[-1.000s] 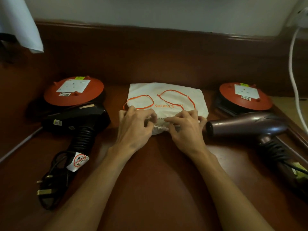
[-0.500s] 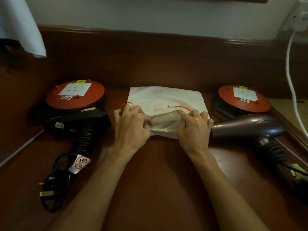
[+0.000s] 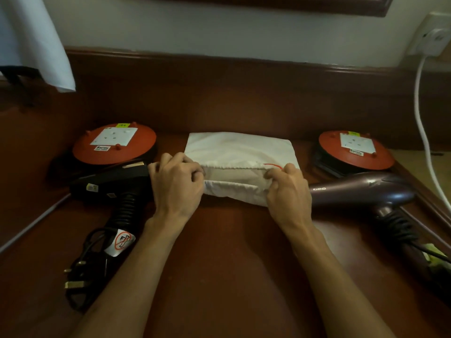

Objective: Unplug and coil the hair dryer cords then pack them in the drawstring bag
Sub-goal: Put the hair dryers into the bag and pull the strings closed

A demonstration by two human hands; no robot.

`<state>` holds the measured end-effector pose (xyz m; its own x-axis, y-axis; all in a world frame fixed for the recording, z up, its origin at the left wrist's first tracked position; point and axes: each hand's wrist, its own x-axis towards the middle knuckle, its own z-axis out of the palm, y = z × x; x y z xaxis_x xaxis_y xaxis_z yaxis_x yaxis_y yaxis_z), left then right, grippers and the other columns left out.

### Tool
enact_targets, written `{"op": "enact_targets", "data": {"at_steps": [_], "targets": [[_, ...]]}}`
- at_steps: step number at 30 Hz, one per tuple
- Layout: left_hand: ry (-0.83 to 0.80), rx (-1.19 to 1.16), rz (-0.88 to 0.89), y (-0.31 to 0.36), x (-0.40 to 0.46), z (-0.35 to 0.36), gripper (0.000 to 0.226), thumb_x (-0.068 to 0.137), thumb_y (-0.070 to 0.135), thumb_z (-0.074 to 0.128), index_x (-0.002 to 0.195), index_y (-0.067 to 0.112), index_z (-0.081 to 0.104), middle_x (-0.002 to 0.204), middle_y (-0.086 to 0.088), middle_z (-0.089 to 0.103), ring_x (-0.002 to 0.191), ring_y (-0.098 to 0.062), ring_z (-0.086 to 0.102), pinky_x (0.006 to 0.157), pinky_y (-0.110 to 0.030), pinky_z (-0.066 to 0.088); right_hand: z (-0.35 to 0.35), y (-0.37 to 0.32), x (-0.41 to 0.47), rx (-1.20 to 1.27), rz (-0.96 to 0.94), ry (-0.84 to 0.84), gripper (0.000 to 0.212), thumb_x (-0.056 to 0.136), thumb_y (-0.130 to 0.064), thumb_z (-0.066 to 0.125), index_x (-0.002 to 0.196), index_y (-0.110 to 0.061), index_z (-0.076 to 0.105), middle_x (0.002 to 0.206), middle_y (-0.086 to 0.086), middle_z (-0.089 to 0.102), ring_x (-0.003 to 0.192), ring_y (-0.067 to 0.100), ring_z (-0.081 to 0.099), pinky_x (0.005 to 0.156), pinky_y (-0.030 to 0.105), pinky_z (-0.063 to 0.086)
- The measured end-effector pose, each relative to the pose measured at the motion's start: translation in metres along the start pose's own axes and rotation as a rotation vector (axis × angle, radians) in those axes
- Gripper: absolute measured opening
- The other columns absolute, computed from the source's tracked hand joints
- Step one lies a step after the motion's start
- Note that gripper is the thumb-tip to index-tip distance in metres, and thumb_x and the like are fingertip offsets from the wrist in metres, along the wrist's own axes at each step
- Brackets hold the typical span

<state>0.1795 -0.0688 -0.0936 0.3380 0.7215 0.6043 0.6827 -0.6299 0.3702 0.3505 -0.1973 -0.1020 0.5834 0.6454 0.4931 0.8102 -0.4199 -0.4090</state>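
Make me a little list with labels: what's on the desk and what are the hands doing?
bag: white drawstring bag lying flat mid-desk, mouth pulled open toward the person
left hand: left hand gripping the bag's left mouth edge
right hand: right hand gripping the right mouth edge
black dryer: black hair dryer left of the bag, plug loose on the desk
purple dryer: purple hair dryer right of the bag
reels: two red cord reels behind the dryers

A white drawstring bag [image 3: 240, 152] lies flat at the centre, its gathered mouth pulled open towards the viewer, a bit of orange cord [image 3: 274, 165] showing at its right corner. A black hair dryer [image 3: 114, 184] lies to its left, its black cord [image 3: 85, 272] bunched with the plug free. A purple hair dryer [image 3: 361, 191] lies to its right.
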Motion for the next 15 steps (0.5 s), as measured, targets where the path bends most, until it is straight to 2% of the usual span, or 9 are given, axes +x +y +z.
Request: {"op": "enact_targets", "data": {"at_steps": [2,4,6,8,10,12,13,15], "targets": [[-0.013,-0.014,0.02,-0.001,0.001,0.001,0.013,0.088,0.016,0.07,0.093,0.021,0.081,0.101,0.002,0.068,0.099,-0.021,0.053,0.087,-0.035,0.028,-0.001,-0.001,0.001,-0.018,0.054,0.025,0.031,0.094,-0.006,0.051,0.121,-0.011,0.065,0.104,0.007,0.056,0.093,0.025,0.054,0.071,0.042,0.052],[-0.073,0.018,0.062,-0.003,0.002,0.0,0.024,0.085,0.019,0.074,0.107,0.026,0.078,0.116,0.0,0.064,0.11,-0.024,0.05,0.093,-0.041,0.031,-0.004,-0.001,0.003,0.044,0.072,0.014,0.036,0.092,-0.005,0.051,0.127,-0.012,0.058,0.108,0.005,0.054,0.1,0.023,0.053,0.073,0.042,0.053],[-0.206,0.071,0.095,-0.008,0.002,-0.004,0.043,0.079,0.034,0.077,0.121,0.035,0.071,0.135,0.0,0.053,0.124,-0.026,0.04,0.102,-0.049,0.028,-0.007,0.004,0.005,0.096,0.059,-0.056,0.043,0.089,-0.006,0.057,0.131,-0.014,0.053,0.115,0.003,0.051,0.106,0.02,0.048,0.082,0.04,0.052],[-0.313,0.091,0.104,-0.012,0.0,-0.008,0.054,0.073,0.048,0.077,0.126,0.041,0.067,0.146,0.002,0.045,0.131,-0.025,0.032,0.107,-0.049,0.021,-0.012,0.011,0.007,0.136,0.045,-0.134,0.047,0.084,-0.006,0.063,0.13,-0.015,0.054,0.117,0.0,0.047,0.108,0.017,0.042,0.088,0.036,0.048],[-0.282,0.048,0.102,-0.013,-0.001,-0.013,0.04,0.076,0.042,0.075,0.115,0.039,0.074,0.146,0.004,0.049,0.13,-0.024,0.033,0.106,-0.048,0.021,-0.018,0.017,0.009,0.206,0.03,-0.122,0.041,0.087,-0.008,0.065,0.127,-0.014,0.061,0.11,-0.003,0.05,0.105,0.016,0.04,0.085,0.028,0.044],[-0.155,0.0,0.059,-0.012,0.001,-0.02,0.016,0.081,0.025,0.071,0.092,0.032,0.08,0.139,0.004,0.059,0.125,-0.024,0.04,0.102,-0.048,0.027,-0.027,0.02,0.007,0.26,0.01,-0.01,0.028,0.091,-0.011,0.065,0.118,-0.011,0.071,0.098,-0.004,0.058,0.096,0.016,0.043,0.073,0.019,0.038],[-0.105,-0.015,0.028,-0.011,0.002,-0.022,0.014,0.083,0.019,0.07,0.084,0.029,0.08,0.135,0.003,0.062,0.123,-0.025,0.042,0.1,-0.048,0.029,-0.03,0.021,0.005,0.264,0.003,0.045,0.024,0.091,-0.012,0.065,0.114,-0.011,0.074,0.094,-0.004,0.06,0.092,0.016,0.043,0.069,0.017,0.037],[-0.05,-0.012,-0.005,-0.01,0.001,-0.028,0.014,0.083,0.016,0.072,0.085,0.027,0.081,0.135,0.0,0.063,0.123,-0.027,0.043,0.099,-0.049,0.031,-0.037,0.023,0.001,0.222,-0.009,0.084,0.025,0.091,-0.013,0.066,0.115,-0.011,0.074,0.099,-0.003,0.061,0.095,0.016,0.042,0.073,0.023,0.044]]}}
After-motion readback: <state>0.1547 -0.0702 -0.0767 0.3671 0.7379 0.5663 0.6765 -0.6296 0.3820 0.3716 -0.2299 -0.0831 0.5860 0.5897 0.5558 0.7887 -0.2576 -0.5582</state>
